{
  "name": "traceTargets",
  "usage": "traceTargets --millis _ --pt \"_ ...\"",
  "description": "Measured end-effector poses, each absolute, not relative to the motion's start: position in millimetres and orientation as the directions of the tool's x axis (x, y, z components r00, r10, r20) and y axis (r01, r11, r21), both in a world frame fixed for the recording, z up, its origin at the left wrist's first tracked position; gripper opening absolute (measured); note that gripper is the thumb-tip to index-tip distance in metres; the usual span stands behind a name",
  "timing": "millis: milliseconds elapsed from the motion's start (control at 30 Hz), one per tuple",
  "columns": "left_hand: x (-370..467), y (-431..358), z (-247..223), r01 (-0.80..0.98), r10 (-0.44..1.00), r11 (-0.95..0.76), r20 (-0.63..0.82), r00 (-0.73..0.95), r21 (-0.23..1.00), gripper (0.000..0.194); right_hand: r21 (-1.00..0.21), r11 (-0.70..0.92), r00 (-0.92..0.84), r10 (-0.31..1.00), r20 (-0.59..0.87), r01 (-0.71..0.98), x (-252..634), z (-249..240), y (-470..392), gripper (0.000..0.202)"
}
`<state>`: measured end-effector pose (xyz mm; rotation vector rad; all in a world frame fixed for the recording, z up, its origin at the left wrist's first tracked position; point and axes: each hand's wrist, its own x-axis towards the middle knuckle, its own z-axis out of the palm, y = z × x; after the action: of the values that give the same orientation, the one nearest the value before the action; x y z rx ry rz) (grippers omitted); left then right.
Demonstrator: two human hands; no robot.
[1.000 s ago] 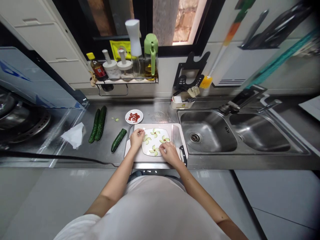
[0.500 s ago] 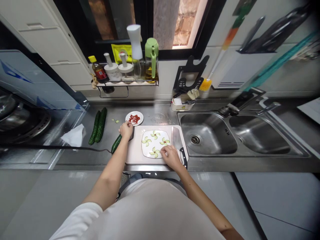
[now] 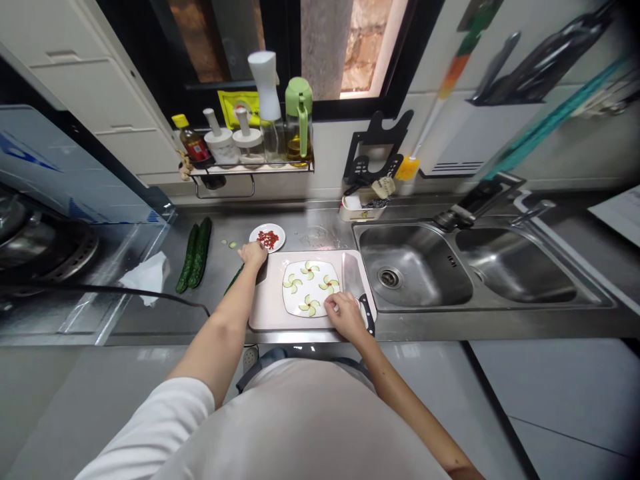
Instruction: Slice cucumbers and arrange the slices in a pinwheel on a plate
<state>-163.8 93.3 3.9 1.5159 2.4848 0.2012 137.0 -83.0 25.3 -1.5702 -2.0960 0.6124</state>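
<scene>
On the pale cutting board (image 3: pixel 267 319) lies the white plate (image 3: pixel 296 306) of green slices; the right hand (image 3: pixel 347 316) curls at its edge, near the knife (image 3: pixel 367 315). The left hand (image 3: pixel 253 256) bends at the saucer of red bits (image 3: pixel 254 237), its forearm partly covering a cucumber (image 3: pixel 233 280). Neither hand's grasp can be told.

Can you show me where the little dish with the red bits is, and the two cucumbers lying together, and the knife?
Little dish (image 3: pixel 254 240), head view: its white rim, left side.
Two cucumbers (image 3: pixel 201 253), head view: middle of the right one.
Knife (image 3: pixel 369 315), head view: its black handle.
</scene>
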Motion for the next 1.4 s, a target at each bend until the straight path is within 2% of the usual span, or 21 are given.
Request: traceTargets --millis 333,667,800,900,1000,1100,1133,1267,1333,1400 --pt "-166 107 -3 0.836 0.861 0.505 -0.185 -0.473 0.216 0.034 -0.600 0.248 -0.232 0.967 0.105 0.760 143 24 -84 0.017" --pt "-163 111 -5 0.838 0.864 0.502 -0.171 -0.474 0.213 0.034 -0.591 0.240 -0.224 0.969 0.103 0.770 145 21 -85 0.015" --pt "-163 109 -6 0.821 0.861 0.508 -0.143 -0.488 0.262 0.028 -0.590 0.240 -0.223 0.969 0.103 0.771 146 21 -86 0.016" --pt "-163 103 -3 0.759 0.834 0.538 -0.098 -0.543 0.368 0.026 -0.596 0.245 -0.229 0.968 0.103 0.765 147 19 -85 0.016" --pt "-160 94 2 0.617 0.801 0.528 -0.099 -0.591 0.584 0.019 -0.597 0.245 -0.236 0.967 0.095 0.764 147 17 -83 0.016" --pt "-150 83 5 0.300 0.814 0.401 -0.186 -0.550 0.866 0.012 -0.605 0.253 -0.247 0.964 0.095 0.755 145 18 -79 0.016" --pt "-145 78 6 0.237 0.828 0.373 -0.207 -0.522 0.897 0.012 -0.608 0.258 -0.252 0.963 0.098 0.751 144 18 -77 0.016" --pt "-124 57 10 0.085 0.872 0.342 -0.283 -0.399 0.936 0.019 -0.617 0.274 -0.266 0.958 0.108 0.738 139 25 -69 0.015" --pt "-114 43 15 -0.242 0.903 0.324 -0.376 -0.210 0.914 0.021 -0.624 0.284 -0.274 0.955 0.115 0.728 136 29 -64 0.014" --pt "-107 30 21 -0.467 0.914 0.323 -0.399 -0.071 0.823 0.021 -0.635 0.303 -0.288 0.949 0.130 0.711 133 34 -59 0.013"
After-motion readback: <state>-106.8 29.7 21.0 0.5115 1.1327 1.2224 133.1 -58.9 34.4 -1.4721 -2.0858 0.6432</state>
